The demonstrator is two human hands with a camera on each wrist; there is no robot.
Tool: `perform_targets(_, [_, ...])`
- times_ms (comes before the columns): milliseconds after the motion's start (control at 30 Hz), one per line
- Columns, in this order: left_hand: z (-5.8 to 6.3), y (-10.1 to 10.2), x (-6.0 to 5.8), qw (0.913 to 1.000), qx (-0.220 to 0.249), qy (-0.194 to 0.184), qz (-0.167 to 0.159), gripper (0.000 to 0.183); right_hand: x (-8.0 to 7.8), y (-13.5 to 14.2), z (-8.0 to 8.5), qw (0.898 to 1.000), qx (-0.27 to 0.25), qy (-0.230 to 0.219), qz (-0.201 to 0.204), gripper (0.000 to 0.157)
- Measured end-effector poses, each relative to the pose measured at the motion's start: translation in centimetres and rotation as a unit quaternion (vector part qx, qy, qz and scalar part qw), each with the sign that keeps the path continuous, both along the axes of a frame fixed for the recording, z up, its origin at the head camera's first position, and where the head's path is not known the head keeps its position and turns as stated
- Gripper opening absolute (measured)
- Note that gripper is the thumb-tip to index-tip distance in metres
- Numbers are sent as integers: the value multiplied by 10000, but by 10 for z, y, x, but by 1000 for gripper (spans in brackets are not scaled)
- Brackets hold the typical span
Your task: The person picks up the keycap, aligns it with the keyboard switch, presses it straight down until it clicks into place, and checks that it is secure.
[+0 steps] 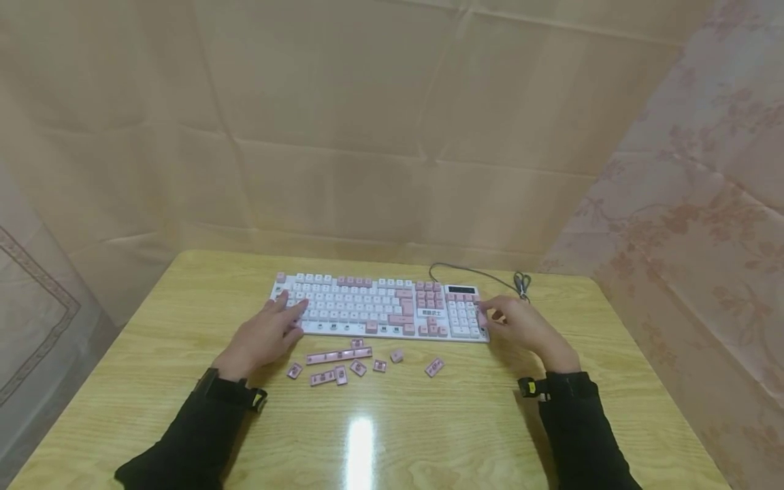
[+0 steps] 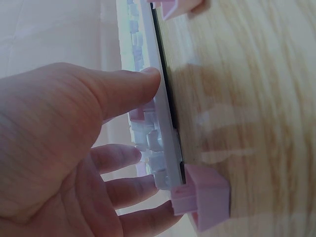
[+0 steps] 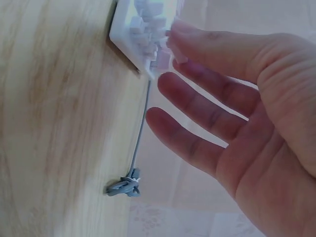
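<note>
A white and pink keyboard (image 1: 343, 306) lies flat on the table. My left hand (image 1: 260, 338) rests on its left end, the thumb (image 2: 133, 89) along the front edge and the other fingers spread toward the keys. At the right end, over the number pad (image 1: 463, 318), my right hand (image 1: 523, 327) pinches a pale pink keycap (image 3: 176, 50) between thumb and forefinger. The remaining fingers of that hand are held apart from the keyboard. Whether the keycap touches its socket cannot be made out.
Several loose pink keycaps lie before the keyboard, among them a long space bar (image 1: 339, 355), one keycap (image 1: 295, 370) near my left hand and another (image 1: 434, 367) farther right. A grey cable (image 1: 471, 269) runs behind to a tied bundle (image 1: 522, 283). Cloth (image 1: 367, 136) hangs behind the table.
</note>
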State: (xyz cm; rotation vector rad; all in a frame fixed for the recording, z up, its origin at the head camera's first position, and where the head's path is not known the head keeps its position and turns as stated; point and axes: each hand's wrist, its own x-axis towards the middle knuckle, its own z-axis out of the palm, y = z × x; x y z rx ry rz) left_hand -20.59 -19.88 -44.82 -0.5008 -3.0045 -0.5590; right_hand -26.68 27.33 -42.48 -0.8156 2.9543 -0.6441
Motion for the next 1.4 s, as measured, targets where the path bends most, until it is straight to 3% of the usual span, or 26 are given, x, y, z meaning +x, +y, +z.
perform_targets(533, [2, 0, 0, 10000, 28, 28, 7, 53, 4, 2, 2, 9980, 257, -554, 134, 29])
perform_targets(800, [1, 1, 0, 10000, -22, 9, 25, 54, 4, 4, 2, 9981, 211, -468, 351, 27])
perform_targets(1133, [0, 0, 0, 10000, -22, 33, 19, 53, 4, 3, 1, 9984, 339, -297, 329, 29])
perform_targets(1400, [2, 1, 1, 9999, -12, 104, 13, 52, 4, 3, 1, 9982, 355, -423, 211, 27])
